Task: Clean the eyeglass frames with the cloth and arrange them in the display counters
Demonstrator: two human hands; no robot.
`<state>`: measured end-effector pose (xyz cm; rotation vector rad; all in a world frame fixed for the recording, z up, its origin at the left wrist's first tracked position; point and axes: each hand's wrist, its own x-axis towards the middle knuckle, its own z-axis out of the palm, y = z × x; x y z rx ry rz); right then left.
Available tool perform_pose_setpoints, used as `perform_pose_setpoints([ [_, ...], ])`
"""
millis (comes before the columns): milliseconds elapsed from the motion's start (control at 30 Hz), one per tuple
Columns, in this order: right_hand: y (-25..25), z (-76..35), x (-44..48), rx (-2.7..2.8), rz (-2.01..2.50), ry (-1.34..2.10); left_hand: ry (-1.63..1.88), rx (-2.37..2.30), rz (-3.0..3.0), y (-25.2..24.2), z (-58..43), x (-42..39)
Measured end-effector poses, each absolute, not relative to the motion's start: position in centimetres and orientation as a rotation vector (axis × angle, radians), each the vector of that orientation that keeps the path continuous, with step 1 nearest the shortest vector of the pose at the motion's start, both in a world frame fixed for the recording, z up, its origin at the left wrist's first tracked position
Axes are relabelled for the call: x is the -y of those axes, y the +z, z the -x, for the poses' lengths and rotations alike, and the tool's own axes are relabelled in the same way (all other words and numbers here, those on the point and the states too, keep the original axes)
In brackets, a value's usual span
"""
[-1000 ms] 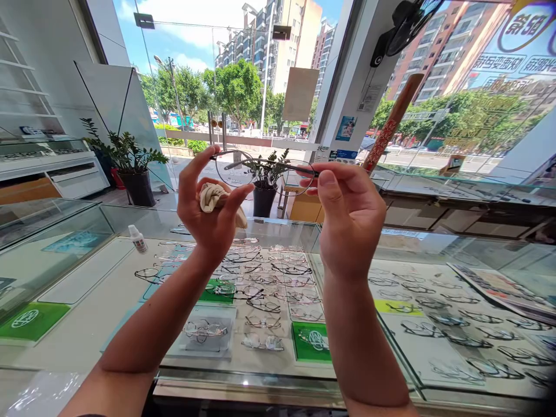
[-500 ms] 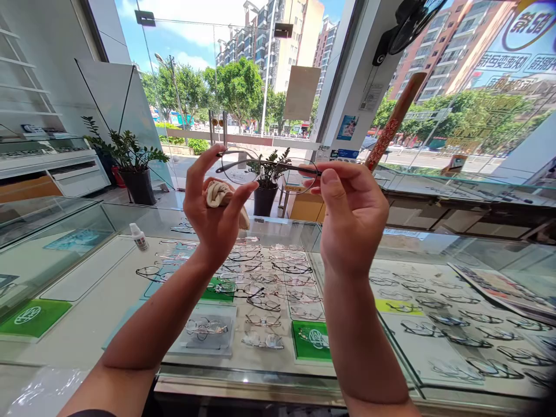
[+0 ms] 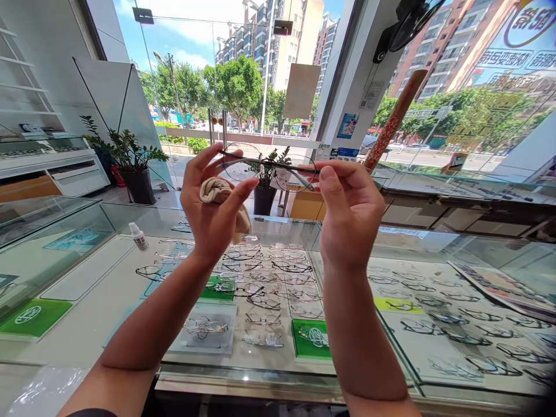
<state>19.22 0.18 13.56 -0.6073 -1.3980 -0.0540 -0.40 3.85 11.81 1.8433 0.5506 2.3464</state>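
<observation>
Above the glass worktop (image 3: 243, 373), the glasses (image 3: 278, 168) are held up clear of it: right hand (image 3: 350, 214) pinching the frame (image 3: 310, 169) at its end, left hand (image 3: 212, 217) cupping a soft cloth (image 3: 221, 200). Pinch just the frame like that — keeps fingerprints off the lenses (image 3: 241, 168).

One left hand (image 3: 212, 217) and one right hand (image 3: 351, 217) are in view, with one pair of glasses (image 3: 241, 162) and one cloth (image 3: 221, 200). The near counter (image 3: 78, 243) has one small bottle (image 3: 138, 237) and three green cards (image 3: 35, 315). Farther off are two potted plants (image 3: 125, 153) and, far right, one fan (image 3: 410, 20).
</observation>
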Motion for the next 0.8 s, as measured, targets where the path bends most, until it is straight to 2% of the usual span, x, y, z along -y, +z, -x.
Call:
perform_pose_setpoints([
  [200, 14.2, -18.8, 1.1, 1.388, 0.657, 0.053, 2.329, -0.526, -1.946, 12.2, 1.1, -4.2],
  [433, 14.8, -18.9, 1.8, 1.577, 0.719, 0.297, 2.059, -0.496, -2.228, 12.9, 2.0, -3.8],
  [800, 14.9, -19.5, 1.5, 1.657, 0.722, 0.608, 1.908, -0.48, -2.31, 13.4, 2.5, -3.1],
])
